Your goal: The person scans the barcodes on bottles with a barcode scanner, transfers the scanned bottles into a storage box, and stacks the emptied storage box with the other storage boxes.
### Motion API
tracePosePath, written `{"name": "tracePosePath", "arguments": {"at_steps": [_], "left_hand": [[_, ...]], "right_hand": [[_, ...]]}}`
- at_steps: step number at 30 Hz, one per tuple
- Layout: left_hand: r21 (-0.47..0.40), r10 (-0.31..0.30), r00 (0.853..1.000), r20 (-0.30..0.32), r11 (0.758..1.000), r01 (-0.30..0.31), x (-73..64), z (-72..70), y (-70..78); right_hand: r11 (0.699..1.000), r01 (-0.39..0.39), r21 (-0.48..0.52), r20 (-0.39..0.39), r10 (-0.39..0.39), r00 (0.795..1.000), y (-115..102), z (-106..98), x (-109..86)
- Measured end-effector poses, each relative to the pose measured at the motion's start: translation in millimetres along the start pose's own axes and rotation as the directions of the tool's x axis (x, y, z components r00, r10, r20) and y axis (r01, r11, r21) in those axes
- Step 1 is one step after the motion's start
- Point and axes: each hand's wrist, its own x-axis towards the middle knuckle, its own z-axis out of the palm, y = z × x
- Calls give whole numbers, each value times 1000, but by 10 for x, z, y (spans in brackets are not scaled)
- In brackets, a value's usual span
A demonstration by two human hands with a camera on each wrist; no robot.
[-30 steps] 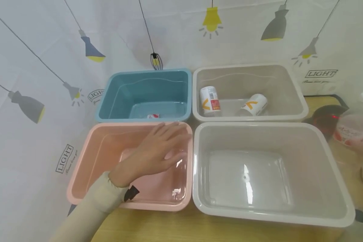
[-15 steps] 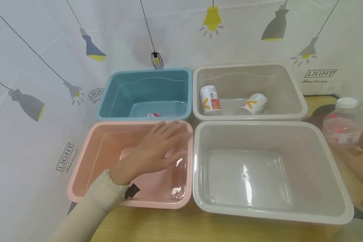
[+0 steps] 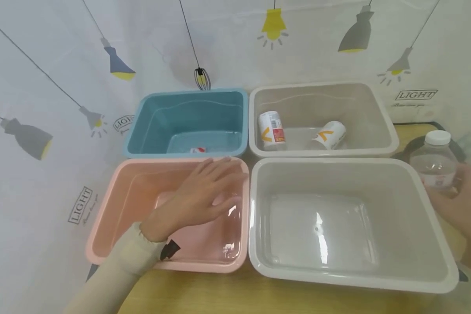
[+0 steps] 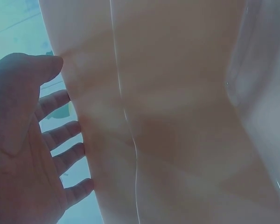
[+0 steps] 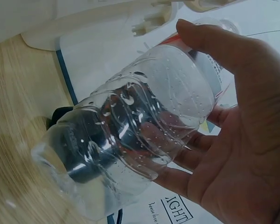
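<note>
At the right edge of the head view, my right hand [image 3: 461, 203] grips a clear plastic bottle [image 3: 433, 160] with a white cap and a red-and-white label. It is upright beside the right rim of the front grey tub [image 3: 353, 282]. The right wrist view shows thumb and fingers around the labelled part of the bottle [image 5: 130, 121], with droplets inside the ribbed wall. My left hand [image 3: 196, 198] reaches over the pink tub [image 3: 168, 265], its fingertips at the far rim. In the left wrist view the fingers of this hand [image 4: 18, 140] are extended along that rim.
Behind stand a blue tub [image 3: 196, 113] with a small red-and-white item [image 3: 198, 150] and a beige tub [image 3: 322, 89]. Two white containers, one upright [image 3: 272, 128] and one tilted [image 3: 329, 134], are in the beige tub. A dark round object [image 3: 416, 146] is behind the bottle.
My right hand has brought the bottle leftward from the right edge of the view, closer to the front grey tub. My left hand stays in place.
</note>
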Motion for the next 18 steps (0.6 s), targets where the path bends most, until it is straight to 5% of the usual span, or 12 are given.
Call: {"name": "tracePosePath", "arguments": {"at_steps": [7,18], "left_hand": [[30,36,999,-28,999,-35,91,15,3],[7,24,1000,-5,1000,-24,88,8,-10]], "right_hand": [[974,193,-118,-119,-207,971,216,-134,139],[975,85,-204,-128,-113,985,199,-105,135]]}}
